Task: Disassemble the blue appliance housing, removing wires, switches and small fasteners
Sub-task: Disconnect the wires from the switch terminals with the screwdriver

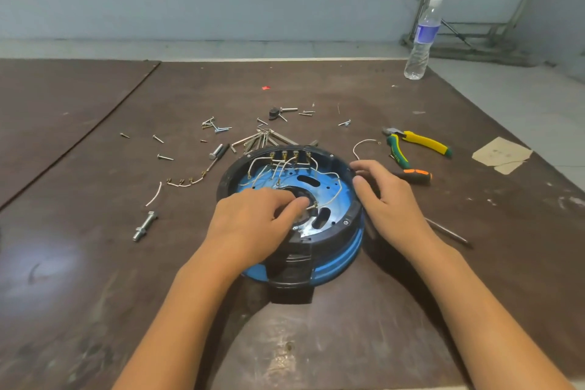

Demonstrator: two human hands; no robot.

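Pinching the wire [329,204] at the housing's [342,258] centre with the left hand [253,222], bracing its rim with the loose-fingered right hand [389,199], pulling gently.

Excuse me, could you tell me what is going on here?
A person is taking apart the blue housing on the table. Their left hand pinches a white wire at its centre, while the right hand rests on the black rim. Other wires are still attached; loose screws and pliers lie around.
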